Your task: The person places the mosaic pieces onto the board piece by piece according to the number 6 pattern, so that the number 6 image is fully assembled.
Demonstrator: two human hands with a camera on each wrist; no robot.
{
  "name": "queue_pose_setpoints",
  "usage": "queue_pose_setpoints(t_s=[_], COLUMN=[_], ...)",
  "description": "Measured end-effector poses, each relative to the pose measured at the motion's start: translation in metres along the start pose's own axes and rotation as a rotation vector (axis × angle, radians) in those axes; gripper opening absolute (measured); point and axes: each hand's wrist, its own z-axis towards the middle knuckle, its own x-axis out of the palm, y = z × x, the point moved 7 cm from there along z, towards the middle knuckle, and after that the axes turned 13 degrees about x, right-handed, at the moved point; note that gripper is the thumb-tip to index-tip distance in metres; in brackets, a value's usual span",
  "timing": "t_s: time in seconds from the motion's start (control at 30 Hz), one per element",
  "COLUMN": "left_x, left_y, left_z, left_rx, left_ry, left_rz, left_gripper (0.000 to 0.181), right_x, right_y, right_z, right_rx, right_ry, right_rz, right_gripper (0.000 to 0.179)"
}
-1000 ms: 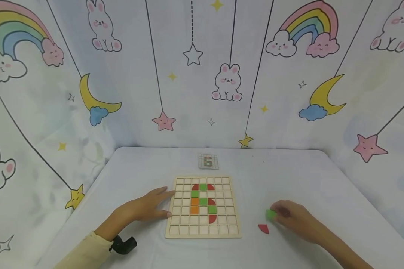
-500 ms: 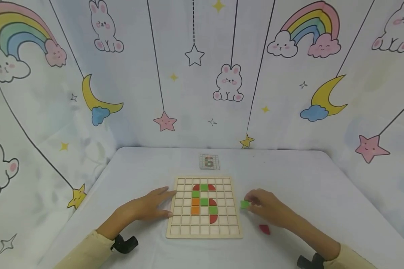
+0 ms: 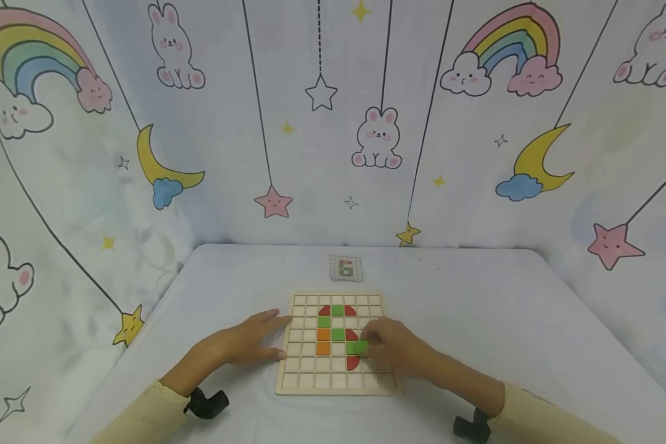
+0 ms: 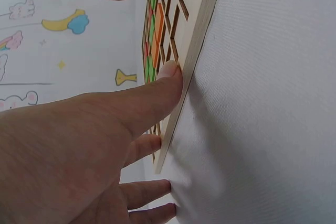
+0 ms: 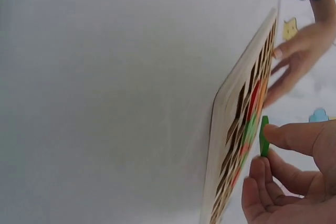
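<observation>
A wooden grid board (image 3: 305, 380) lies on the white table, with green and orange squares and red quarter-round pieces set in its cells. My right hand (image 3: 396, 348) is over the board's right half and pinches a green square tile (image 3: 362, 346) between thumb and fingertips. In the right wrist view that green tile (image 5: 264, 136) stands on edge, close over the board. My left hand (image 3: 250, 339) rests along the board's left edge, fingers spread. Its thumb (image 4: 169, 71) touches the rim in the left wrist view. The loose red piece beside the board is hidden by my right arm.
A small card (image 3: 346, 269) with a coloured 6 on a grid lies behind the board. A patterned cloth (image 3: 322, 154) with rabbits, stars and moons hangs behind the table. Dark cameras are strapped to both wrists, the left camera (image 3: 208, 404) low over the table.
My right hand has carried the green tile leftward from the table on the right to above the board. The left hand has stayed at the board's edge.
</observation>
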Motion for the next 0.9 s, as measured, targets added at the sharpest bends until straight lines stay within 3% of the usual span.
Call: queue_pose_setpoints(t_s=[0.17,0.4,0.7,0.9], left_x=[0.001,0.000,0.001,0.001], left_y=[0.001,-0.001,0.000,0.000], left_z=[0.000,-0.001,0.000,0.000], left_rx=[0.000,0.000,0.002,0.004], left_ry=[0.001,0.000,0.003,0.003], left_rz=[0.001,0.007,0.007,0.000], left_gripper=[0.080,0.080,0.080,0.080], right_x=[0.016,0.028,0.034,0.033], right_y=[0.018,0.036,0.043,0.046], right_z=[0.003,-0.007,-0.008,-0.009], right_rx=[-0.067,-0.125,-0.150,-0.220], right_ry=[0.013,0.035,0.026,-0.005], right_rz=[-0.042,-0.115,-0.157,-0.209], right_gripper=[0.021,0.016,0.020,0.017])
